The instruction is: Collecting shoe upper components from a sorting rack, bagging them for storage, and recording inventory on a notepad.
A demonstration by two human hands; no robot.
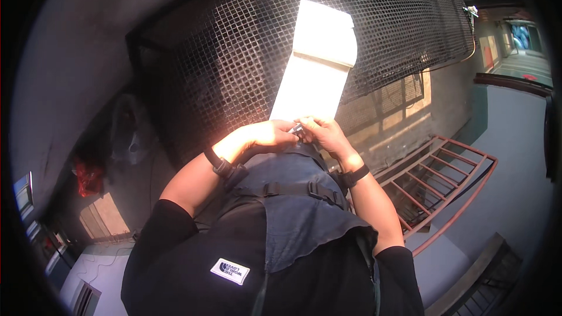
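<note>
My left hand (274, 133) and my right hand (325, 134) meet in front of my waist, fingers bent in toward each other. Between their fingertips is a small piece (298, 130), silvery with a dark part, too small to name. Both hands appear closed on it, though the fingers partly hide it. Just beyond them lies a bright white sheet or pad (310, 85), with a folded or stacked white part (325, 32) at its far end. Strong sunlight washes out its surface.
The white sheet rests on a large dark mesh-topped frame (234, 41). A reddish metal rack (439, 175) with bars stands at my right. A red plastic bag (88, 177) and a clear plastic bag (130, 131) are at the left. At the far right is a doorway (515, 52).
</note>
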